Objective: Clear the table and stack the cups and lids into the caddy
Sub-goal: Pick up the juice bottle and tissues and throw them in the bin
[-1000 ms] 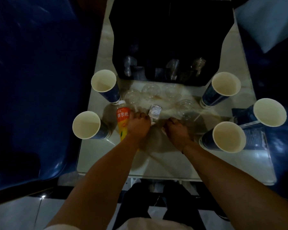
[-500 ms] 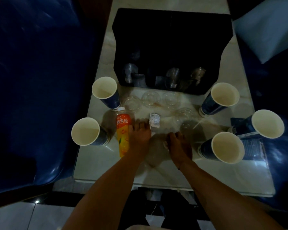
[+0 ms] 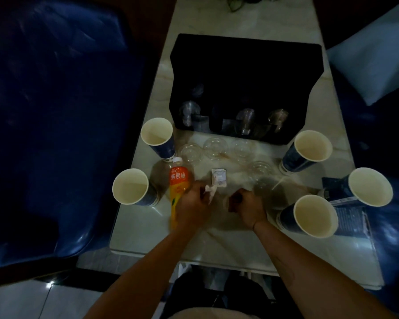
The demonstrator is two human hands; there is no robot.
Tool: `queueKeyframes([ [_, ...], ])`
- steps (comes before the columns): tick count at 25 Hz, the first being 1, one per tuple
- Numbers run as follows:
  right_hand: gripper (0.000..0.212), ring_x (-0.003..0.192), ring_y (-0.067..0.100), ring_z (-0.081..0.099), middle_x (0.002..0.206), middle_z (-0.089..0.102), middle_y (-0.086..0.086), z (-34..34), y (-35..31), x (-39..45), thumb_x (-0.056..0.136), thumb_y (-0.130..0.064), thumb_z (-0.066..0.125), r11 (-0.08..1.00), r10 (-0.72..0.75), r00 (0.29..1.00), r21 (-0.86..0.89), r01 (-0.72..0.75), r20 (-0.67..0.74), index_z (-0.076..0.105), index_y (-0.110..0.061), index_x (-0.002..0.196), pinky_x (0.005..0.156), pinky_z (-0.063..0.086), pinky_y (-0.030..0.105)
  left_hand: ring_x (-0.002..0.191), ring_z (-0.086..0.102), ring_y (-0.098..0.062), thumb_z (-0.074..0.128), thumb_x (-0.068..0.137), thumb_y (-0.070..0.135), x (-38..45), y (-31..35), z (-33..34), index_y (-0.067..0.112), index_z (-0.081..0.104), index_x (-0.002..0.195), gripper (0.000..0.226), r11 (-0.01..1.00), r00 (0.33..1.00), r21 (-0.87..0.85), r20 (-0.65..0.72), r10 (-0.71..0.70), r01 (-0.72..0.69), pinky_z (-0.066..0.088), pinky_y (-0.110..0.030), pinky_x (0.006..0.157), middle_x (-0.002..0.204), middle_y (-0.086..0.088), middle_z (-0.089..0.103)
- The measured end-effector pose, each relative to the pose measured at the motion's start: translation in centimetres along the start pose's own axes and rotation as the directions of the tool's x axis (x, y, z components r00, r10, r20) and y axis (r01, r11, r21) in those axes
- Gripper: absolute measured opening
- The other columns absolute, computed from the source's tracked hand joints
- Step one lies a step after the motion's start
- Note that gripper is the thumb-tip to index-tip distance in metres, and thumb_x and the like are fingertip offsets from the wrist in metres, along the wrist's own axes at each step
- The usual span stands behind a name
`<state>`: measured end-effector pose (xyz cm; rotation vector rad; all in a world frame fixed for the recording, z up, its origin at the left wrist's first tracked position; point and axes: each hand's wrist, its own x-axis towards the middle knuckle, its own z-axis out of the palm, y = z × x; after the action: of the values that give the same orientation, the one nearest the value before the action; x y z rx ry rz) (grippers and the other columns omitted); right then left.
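Near the lower middle of the frame the person's left hand point(image 3: 195, 203) has its grip pinched on a crumpled scrap of paper point(image 3: 210, 191), while the right hand point(image 3: 249, 207) is curled into a fist; whether its grip holds anything cannot be told in the dim light. The step in hand looks like clearing loose litter from the tabletop point(image 3: 148, 224) before any stacking; next the scrap needs setting aside, and the hands freed for cups. Just beyond the left hand lie a small packet point(image 3: 218, 178) and, touching that hand's left side, an orange bottle point(image 3: 177, 185); five paper cups point(image 3: 130, 186) stand upright at both sides; clear lids point(image 3: 215, 148) sit mid-frame, apart from both hands; farthest, the black caddy point(image 3: 244, 65) holds clear cups.
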<state>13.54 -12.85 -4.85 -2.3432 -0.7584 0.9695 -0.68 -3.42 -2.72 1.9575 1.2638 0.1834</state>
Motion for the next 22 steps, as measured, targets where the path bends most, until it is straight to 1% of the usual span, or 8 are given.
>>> queueKeyframes([
  [3,0.019,0.1,0.031,0.067,0.107,0.073,0.015,-0.4,-2.0,1.2,0.084,-0.012,0.072,0.995,-0.073,0.997,0.066,0.075,-0.034,0.071,-0.008,0.102,0.09,0.054,0.041,0.103,0.06,-0.024,0.057,0.095,0.03,-0.2,-0.4,-2.1,0.022,0.057,0.113,0.02,0.951,0.978,-0.246,-0.043,-0.204,0.187,0.047,-0.037,0.087,0.107,-0.002,0.062],
  [5,0.025,0.101,0.03,0.066,0.109,0.073,0.012,-0.3,-3.0,2.2,0.081,-0.017,0.076,0.994,-0.054,0.998,0.091,0.056,-0.029,0.072,-0.01,0.105,0.089,0.053,0.034,0.107,0.061,-0.029,0.057,0.095,0.033,-0.1,-1.2,-2.9,0.021,0.055,0.107,0.017,0.912,0.944,-0.288,-0.061,-0.323,0.293,0.045,-0.037,0.087,0.106,-0.003,0.061],
  [9,0.028,0.102,0.029,0.065,0.11,0.072,0.009,0.2,-3.9,4.5,0.081,-0.026,0.076,0.996,-0.016,1.0,0.088,0.018,-0.023,0.072,-0.016,0.107,0.09,0.052,0.035,0.118,0.056,-0.033,0.053,0.095,0.043,1.1,-2.5,-3.2,0.016,0.05,0.13,0.044,0.817,0.866,-0.308,0.053,-0.498,0.488,0.042,-0.048,0.104,0.126,-0.012,0.058],
  [11,0.026,0.102,0.029,0.065,0.109,0.073,0.01,0.8,-4.2,5.4,0.084,-0.03,0.073,0.998,-0.015,0.999,0.052,0.018,-0.04,0.073,-0.016,0.106,0.085,0.049,0.031,0.119,0.054,-0.033,0.054,0.096,0.04,1.5,-2.9,-2.8,0.012,0.05,0.129,0.044,0.857,0.878,-0.218,-0.003,-0.479,0.467,0.041,-0.049,0.106,0.13,-0.017,0.055],
  [13,0.024,0.101,0.032,0.065,0.109,0.073,0.014,1.3,-4.3,6.3,0.085,-0.027,0.072,0.999,-0.014,0.997,0.044,0.017,-0.073,0.074,-0.013,0.104,0.08,0.045,0.028,0.121,0.048,-0.036,0.053,0.098,0.033,1.4,-3.3,-2.5,0.005,0.051,0.128,0.041,0.918,0.921,-0.15,-0.081,-0.38,0.366,0.037,-0.045,0.106,0.13,-0.021,0.051],
  [17,0.025,0.107,0.035,0.062,0.119,0.067,0.018,2.3,-4.4,7.1,0.087,-0.023,0.069,1.0,0.003,0.992,-0.01,-0.005,-0.122,0.069,-0.012,0.11,0.093,0.05,0.038,0.121,0.049,-0.033,0.054,0.098,0.031,1.4,-4.2,-2.3,0.005,0.045,0.129,0.041,0.898,0.927,-0.281,-0.066,-0.37,0.339,0.037,-0.039,0.102,0.133,-0.019,0.047],
  [20,0.049,0.118,0.038,0.055,0.139,0.05,0.017,2.7,-4.6,7.5,0.086,-0.018,0.069,0.998,0.045,0.994,0.048,-0.041,-0.096,0.053,-0.013,0.132,0.102,0.044,0.04,0.112,0.057,-0.031,0.056,0.095,0.042,1.0,-4.5,-2.0,0.013,0.04,0.129,0.047,0.853,0.925,-0.41,-0.052,-0.376,0.324,0.046,-0.043,0.095,0.126,-0.013,0.054],
  [22,0.053,0.121,0.037,0.053,0.142,0.048,0.017,2.6,-4.6,7.8,0.086,-0.02,0.071,0.998,0.059,0.996,0.03,-0.057,-0.06,0.052,-0.014,0.135,0.104,0.044,0.04,0.107,0.059,-0.027,0.059,0.091,0.046,1.0,-4.6,-1.7,0.016,0.037,0.131,0.055,0.833,0.92,-0.44,-0.036,-0.39,0.336,0.047,-0.04,0.087,0.122,-0.008,0.056],
])
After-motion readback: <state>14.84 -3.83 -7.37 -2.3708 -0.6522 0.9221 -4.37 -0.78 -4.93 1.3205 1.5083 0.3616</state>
